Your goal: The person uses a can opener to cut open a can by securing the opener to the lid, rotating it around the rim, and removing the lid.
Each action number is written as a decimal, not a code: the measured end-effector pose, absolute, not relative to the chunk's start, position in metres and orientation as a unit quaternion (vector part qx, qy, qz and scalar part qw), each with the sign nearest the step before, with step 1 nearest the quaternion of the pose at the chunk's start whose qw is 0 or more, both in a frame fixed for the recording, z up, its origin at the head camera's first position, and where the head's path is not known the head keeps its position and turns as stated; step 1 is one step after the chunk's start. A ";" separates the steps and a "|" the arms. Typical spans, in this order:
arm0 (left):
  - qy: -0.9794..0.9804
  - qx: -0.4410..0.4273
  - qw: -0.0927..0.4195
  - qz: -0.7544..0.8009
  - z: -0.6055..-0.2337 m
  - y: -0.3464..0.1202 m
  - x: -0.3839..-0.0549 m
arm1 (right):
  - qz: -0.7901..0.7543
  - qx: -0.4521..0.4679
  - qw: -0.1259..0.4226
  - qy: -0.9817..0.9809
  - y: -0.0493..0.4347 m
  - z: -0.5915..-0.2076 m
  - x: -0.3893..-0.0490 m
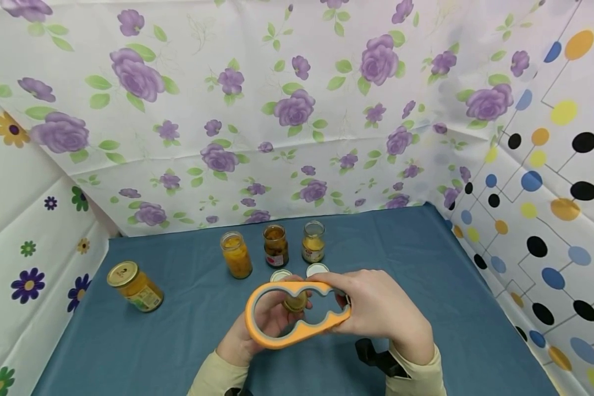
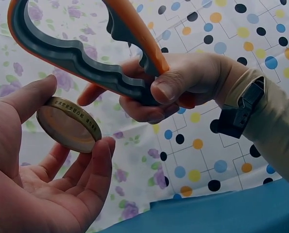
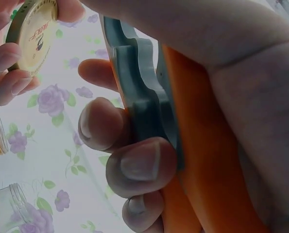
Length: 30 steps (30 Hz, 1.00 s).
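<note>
My left hand (image 2: 42,194) holds a gold jar lid (image 2: 69,127) by its rim, between thumb and fingertips. Small lettering runs round the rim, and the printed top (image 3: 37,39) shows in the right wrist view. My right hand (image 1: 386,302) grips the narrow end of an orange and grey jar opener (image 1: 302,332) with scalloped inner edges. In the head view the opener overlaps the left hand and lid, which show through its loop. Just beyond the hands, two more lids lie on the table: one pale (image 1: 318,269), the other (image 1: 280,274) partly hidden.
Three lidless glass jars stand at the back: one orange-yellow (image 1: 237,257), one dark brown (image 1: 275,248), one partly filled with yellow (image 1: 313,243). A jar (image 1: 142,290) with its gold lid on stands at the left. Patterned sheets hang behind the blue tablecloth (image 1: 188,324).
</note>
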State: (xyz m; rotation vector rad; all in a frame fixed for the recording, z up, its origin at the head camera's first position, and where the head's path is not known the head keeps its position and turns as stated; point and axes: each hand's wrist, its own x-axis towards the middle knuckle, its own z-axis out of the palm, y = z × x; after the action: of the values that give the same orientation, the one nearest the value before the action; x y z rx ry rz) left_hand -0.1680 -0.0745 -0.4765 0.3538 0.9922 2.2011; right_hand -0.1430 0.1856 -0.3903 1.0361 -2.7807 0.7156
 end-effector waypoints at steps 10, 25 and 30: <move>0.386 0.141 0.330 0.850 -0.476 -0.082 -0.169 | 0.234 0.340 0.038 -0.910 0.186 -0.390 -0.144; 0.491 0.066 0.244 0.834 -0.480 -0.090 -0.178 | 0.238 0.343 0.038 -0.908 0.186 -0.391 -0.142; 0.559 0.065 0.189 0.805 -0.478 -0.096 -0.183 | 0.237 0.343 0.046 -0.908 0.187 -0.390 -0.143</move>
State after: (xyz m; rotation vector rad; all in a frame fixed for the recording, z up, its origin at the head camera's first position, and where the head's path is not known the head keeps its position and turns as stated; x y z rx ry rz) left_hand -0.1834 -0.0960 -0.4775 0.1814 1.5719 2.2627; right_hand -0.1434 0.1870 -0.3898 1.0482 -2.7703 0.7234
